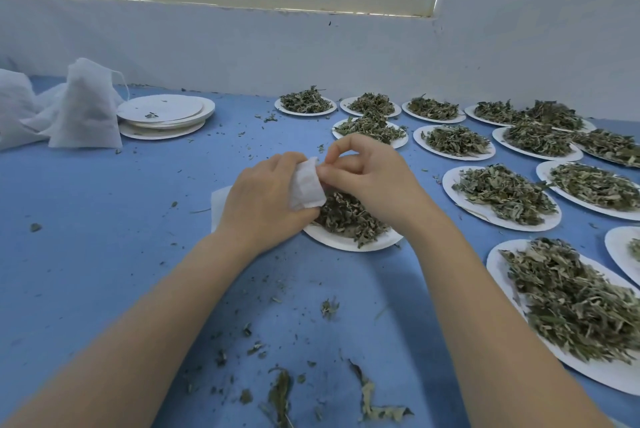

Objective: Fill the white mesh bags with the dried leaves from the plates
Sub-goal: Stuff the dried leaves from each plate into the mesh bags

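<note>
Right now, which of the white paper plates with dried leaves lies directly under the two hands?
The white paper plate of dried leaves nearest the table's middle, alone: the left hand holds a small white mesh bag over it, with the right hand beside.

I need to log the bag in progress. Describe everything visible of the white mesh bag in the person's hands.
The white mesh bag is small, of thin, slightly translucent white fabric with a folded band at its mouth. It is held above the near plate of dried leaves. The left hand grips it from the side, covering part of it, while the right hand pinches its mouth edge. How full it is cannot be seen.
</note>
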{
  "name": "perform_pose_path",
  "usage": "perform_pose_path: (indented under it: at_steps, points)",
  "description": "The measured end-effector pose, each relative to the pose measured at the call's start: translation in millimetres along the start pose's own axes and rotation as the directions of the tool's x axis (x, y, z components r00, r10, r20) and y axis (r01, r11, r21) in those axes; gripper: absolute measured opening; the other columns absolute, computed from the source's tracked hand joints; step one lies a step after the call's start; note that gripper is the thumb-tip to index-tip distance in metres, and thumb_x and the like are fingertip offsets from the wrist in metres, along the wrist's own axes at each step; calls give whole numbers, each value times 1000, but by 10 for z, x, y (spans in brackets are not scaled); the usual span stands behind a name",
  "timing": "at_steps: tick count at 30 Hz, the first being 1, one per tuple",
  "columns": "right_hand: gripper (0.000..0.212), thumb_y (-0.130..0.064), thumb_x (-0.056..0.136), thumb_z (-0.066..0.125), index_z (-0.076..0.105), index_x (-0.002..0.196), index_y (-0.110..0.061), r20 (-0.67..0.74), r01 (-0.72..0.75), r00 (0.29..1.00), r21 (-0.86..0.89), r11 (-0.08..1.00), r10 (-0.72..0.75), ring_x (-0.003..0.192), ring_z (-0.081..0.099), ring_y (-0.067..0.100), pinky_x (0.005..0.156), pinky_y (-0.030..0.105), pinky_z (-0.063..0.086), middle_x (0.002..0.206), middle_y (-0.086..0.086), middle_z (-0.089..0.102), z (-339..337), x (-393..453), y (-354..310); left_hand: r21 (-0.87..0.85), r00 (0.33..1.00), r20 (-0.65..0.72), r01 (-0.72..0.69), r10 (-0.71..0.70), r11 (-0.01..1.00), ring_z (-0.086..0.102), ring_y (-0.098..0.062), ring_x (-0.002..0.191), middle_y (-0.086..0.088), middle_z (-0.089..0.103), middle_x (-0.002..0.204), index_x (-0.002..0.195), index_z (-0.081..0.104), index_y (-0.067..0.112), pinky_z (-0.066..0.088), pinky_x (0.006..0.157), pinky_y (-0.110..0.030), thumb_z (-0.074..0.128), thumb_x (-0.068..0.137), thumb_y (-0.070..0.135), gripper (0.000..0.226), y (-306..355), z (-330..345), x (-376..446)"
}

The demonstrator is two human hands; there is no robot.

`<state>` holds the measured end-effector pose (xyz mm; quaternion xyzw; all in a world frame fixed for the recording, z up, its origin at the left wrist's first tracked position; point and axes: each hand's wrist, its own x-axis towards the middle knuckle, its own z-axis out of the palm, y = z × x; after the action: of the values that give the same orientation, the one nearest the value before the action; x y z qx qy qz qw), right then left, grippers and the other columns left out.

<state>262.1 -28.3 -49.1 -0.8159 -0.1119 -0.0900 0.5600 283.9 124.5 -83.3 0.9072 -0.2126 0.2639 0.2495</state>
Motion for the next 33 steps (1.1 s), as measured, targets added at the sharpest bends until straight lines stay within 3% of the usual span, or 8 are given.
perform_pose_path:
  at_steps: [5, 11, 14, 18, 22, 26, 30, 33]
  points:
    - [12, -20, 83, 60, 61, 79, -32, -95, -20, 995, -384, 923, -18, 74, 57, -3, 61, 5, 42, 82, -12, 65, -51, 12, 80, 34, 999, -7, 51, -51, 998, 53, -29, 98, -7, 59, 110, 119, 51, 12, 30, 74, -29, 71, 70, 30, 55, -82, -66, 22]
    - [36, -36, 76, 67, 65, 111, -32, 174, 9, 972, -701, 713, 159, 85, 49, 11, 68, 24, 40, 90, -10, 51, -16, -7, 63, 66, 999, 12, 43, -44, 997, 54, -30, 96, -8, 60, 109, 118, 51, 11, 32, 74, -31, 69, 69, 31, 55, -124, -73, 26]
    - [37, -32, 79, 67, 65, 115, -28, 210, 61, 968, -728, 683, 136, 93, 47, 11, 72, 22, 39, 104, -3, 60, 7, -13, 65, 76, 999, 20, 36, -38, 996, 54, -30, 96, -8, 60, 108, 118, 51, 11, 32, 73, -31, 69, 69, 31, 55, -137, -60, 18]
    - [31, -25, 84, 63, 66, 115, -30, 212, 71, 969, -729, 681, 126, 86, 43, 4, 54, 8, 30, 109, -7, 64, 24, 3, 103, 78, 999, 25, 33, -35, 996, 55, -30, 95, -8, 61, 107, 117, 52, 12, 33, 74, -31, 69, 70, 32, 54, -158, -51, 12]
    - [26, -30, 89, 58, 67, 113, -30, 216, 74, 969, -716, 694, 120, 88, 46, 6, 66, 18, 36, 109, -9, 65, -10, -4, 104, 71, 999, 27, 45, -47, 996, 55, -30, 95, -7, 61, 107, 116, 52, 12, 36, 75, -33, 68, 69, 32, 53, -179, -44, 10]
    - [31, -33, 83, 61, 64, 113, -39, 248, 35, 953, -665, 746, 175, 80, 48, -1, 60, 14, 35, 81, -25, 51, -82, -28, 48, 73, 998, 32, 55, -58, 996, 55, -30, 94, -7, 60, 107, 117, 51, 13, 35, 74, -32, 68, 70, 32, 53, -204, -42, 13]
    - [41, -22, 77, 64, 65, 112, -42, 276, 101, 952, -695, 712, 135, 78, 48, -1, 65, 15, 42, 86, -21, 54, -44, -49, 59, 67, 997, 39, 63, -65, 996, 54, -29, 95, -7, 59, 110, 118, 50, 14, 33, 73, -30, 69, 72, 31, 53, -205, -43, 23]
    - [35, -20, 79, 64, 68, 108, -39, 246, 113, 964, -717, 688, 98, 75, 49, 4, 53, 9, 37, 78, -17, 54, -4, -41, 106, 67, 996, 67, 55, -60, 996, 54, -29, 98, -7, 59, 112, 120, 49, 14, 37, 78, -34, 69, 72, 31, 54, -206, -56, 27]
